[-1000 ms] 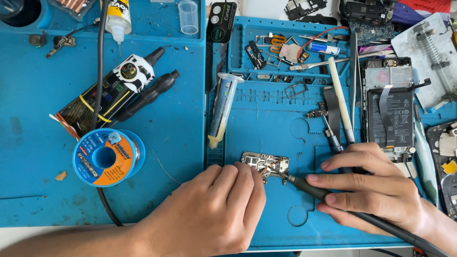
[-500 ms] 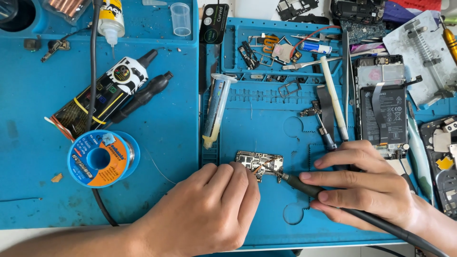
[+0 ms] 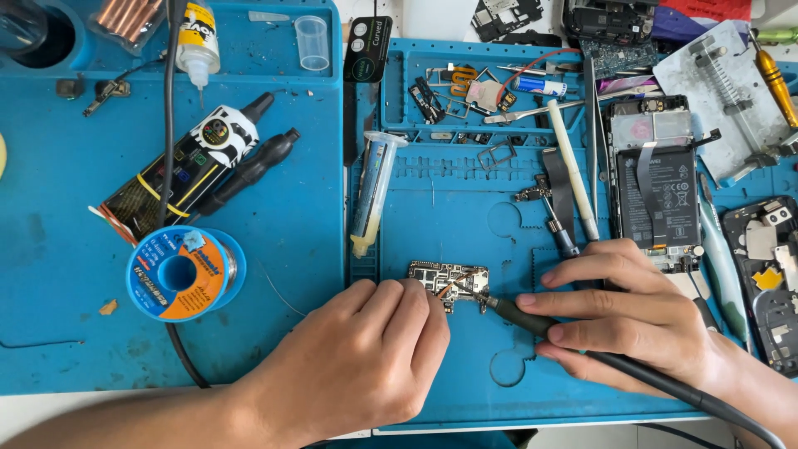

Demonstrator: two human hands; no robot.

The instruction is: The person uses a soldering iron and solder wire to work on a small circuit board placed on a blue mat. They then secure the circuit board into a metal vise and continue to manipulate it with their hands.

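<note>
Right hand [image 3: 632, 312] holds slim black soldering iron [image 3: 532, 320] on metallic board [image 3: 447, 281].

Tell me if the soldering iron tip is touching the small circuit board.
Touching. In the head view the soldering iron in the right hand has its tip on the circuit board edge, with no gap visible; the left hand steadies the board.

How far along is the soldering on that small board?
Done: the phone lies opened up and the small circuit board sits out on the blue mat. In hand: the left hand steadies the board while the right hand holds the soldering iron tip at its right edge. Left: the board is not back in the phone.
</note>
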